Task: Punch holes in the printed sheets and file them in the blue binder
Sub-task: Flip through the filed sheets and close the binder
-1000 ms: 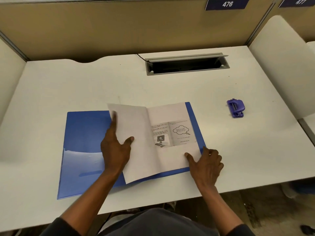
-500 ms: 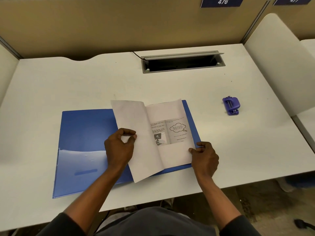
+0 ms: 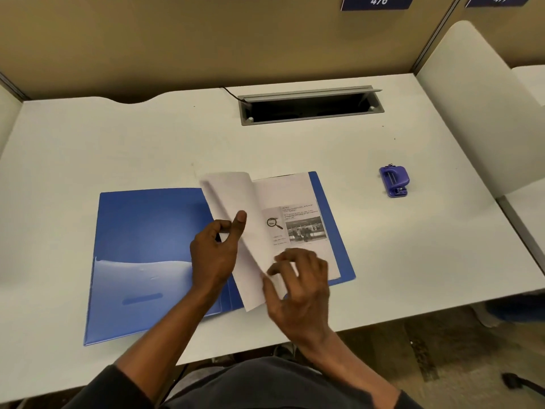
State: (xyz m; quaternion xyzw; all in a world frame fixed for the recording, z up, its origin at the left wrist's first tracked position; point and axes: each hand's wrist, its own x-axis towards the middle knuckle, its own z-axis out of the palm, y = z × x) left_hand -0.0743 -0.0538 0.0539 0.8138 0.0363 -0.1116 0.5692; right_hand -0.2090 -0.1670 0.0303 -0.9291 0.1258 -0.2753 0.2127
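Print on exposed sheet (image 3: 298,222) too small to read; right hand (image 3: 298,287) motion-blurred, hiding sheet's near edge.

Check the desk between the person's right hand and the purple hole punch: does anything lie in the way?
Nothing visible does. The right hand rests on the printed sheets in the open blue binder; the hole punch sits apart to the right, with only bare white desk between them.

A study carrel or office cubicle: numbered plate "476" (image 3: 378,1) on the tan partition (image 3: 177,39) behind the white desk (image 3: 118,143).
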